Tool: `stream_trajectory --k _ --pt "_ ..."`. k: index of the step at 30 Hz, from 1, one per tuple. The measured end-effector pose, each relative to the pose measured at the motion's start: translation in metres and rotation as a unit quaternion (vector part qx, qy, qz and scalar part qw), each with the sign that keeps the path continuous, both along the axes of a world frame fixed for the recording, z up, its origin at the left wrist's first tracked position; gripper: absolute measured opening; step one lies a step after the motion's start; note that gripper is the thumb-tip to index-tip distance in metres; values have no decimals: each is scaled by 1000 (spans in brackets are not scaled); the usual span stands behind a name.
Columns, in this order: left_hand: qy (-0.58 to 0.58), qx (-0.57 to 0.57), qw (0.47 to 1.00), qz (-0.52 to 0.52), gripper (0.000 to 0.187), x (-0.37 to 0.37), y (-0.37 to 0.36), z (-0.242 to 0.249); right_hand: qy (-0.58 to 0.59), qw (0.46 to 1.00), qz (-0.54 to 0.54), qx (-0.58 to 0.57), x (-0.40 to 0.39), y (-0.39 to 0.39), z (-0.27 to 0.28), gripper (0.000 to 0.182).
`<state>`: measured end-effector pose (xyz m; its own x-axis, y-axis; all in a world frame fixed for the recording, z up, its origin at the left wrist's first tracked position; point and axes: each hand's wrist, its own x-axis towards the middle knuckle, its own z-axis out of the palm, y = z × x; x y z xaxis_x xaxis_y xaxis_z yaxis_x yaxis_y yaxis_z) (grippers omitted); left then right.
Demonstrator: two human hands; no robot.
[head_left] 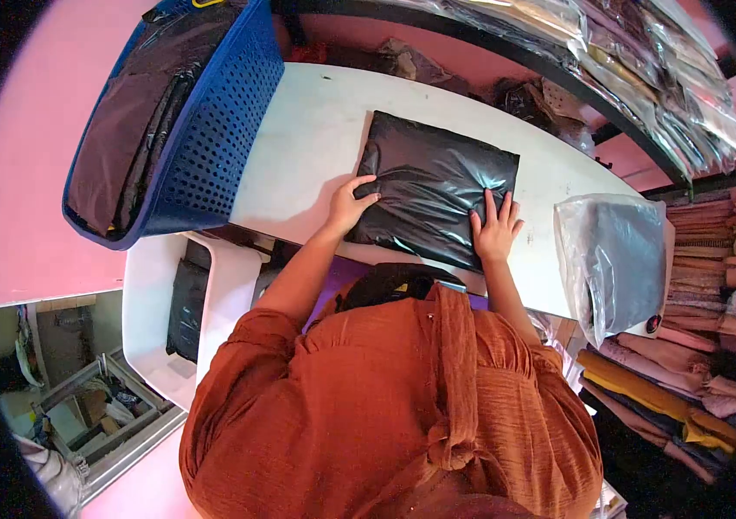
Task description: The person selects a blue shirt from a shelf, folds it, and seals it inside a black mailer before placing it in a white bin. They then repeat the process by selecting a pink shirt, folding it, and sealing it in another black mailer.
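Observation:
A shiny black plastic package [428, 190] lies flat on the white table [299, 147], its surface creased between my hands. At its left edge rests my left hand [352, 204], with thumb and a finger apart on the plastic. My right hand [498, 227] lies with spread fingers on the package's lower right part. Neither hand is closed around it. What is inside the package is hidden.
On the left stands a blue perforated basket [212, 138] holding dark packages, above a white bin [156, 346]. A clear-bagged dark item [614, 259] lies at the table's right end. Wrapped goods fill a shelf at the back; folded fabrics [697, 294] are stacked on the right.

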<state>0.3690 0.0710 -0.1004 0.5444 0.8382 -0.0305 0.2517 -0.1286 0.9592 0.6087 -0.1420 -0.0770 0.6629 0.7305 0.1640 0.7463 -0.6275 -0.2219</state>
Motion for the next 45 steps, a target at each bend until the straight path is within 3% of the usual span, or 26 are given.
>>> stream_trajectory --k 6,8,14,16,18,20,22,23,25,30,34,36,38,39,40,42,43,45 --pt "-17 -45 999 -1 39 -1 -3 -1 -20 1000 3 3 1 3 2 57" --pt "-21 25 999 0 39 0 -2 -2 -26 1000 4 6 2 2 -1 57" --pt "-30 -8 999 -9 42 0 -5 13 -43 999 10 13 8 1 -12 56" --pt "-15 -4 1000 2 41 -1 -8 11 12 996 35 83 19 -4 -13 55" --pt "-22 -37 999 13 40 -4 -13 7 22 974 -19 224 22 -15 -9 54" --pt "-28 -26 999 15 39 -13 -26 10 121 977 -106 139 31 -33 -5 51" --pt "-27 -26 999 25 40 -22 -43 16 128 979 -91 128 36 -47 -13 51" --pt "-52 -108 992 28 40 -26 -51 19 126 980 -83 130 39 -52 -15 51" --pt "-56 -100 992 45 40 -34 -63 18 159 983 -29 82 36 -57 -13 52" --pt "-69 -118 987 90 41 -54 -94 23 192 978 -17 83 28 -54 -8 49" --pt "-119 -114 977 137 39 -71 -128 11 225 962 67 136 24 -64 -24 45" --pt "-108 -91 978 154 38 -81 -142 7 255 952 92 140 27 -70 -31 42" --pt "-80 -40 985 150 39 -92 -155 10 391 912 74 100 20 -78 -22 38" --pt "-60 -58 984 156 40 -96 -160 19 423 896 70 114 4 -78 3 34" --pt "-60 -61 982 167 40 -100 -165 21 457 872 91 150 5 -79 -12 32" --pt "-59 -26 979 192 40 -112 -173 24 498 846 134 135 6 -78 -30 39" --pt "-56 -33 978 200 40 -120 -179 31 502 845 136 124 -7 -77 -20 39" --pt "-28 -52 973 224 39 -139 -187 45 590 786 142 118 -31 -63 8 43"
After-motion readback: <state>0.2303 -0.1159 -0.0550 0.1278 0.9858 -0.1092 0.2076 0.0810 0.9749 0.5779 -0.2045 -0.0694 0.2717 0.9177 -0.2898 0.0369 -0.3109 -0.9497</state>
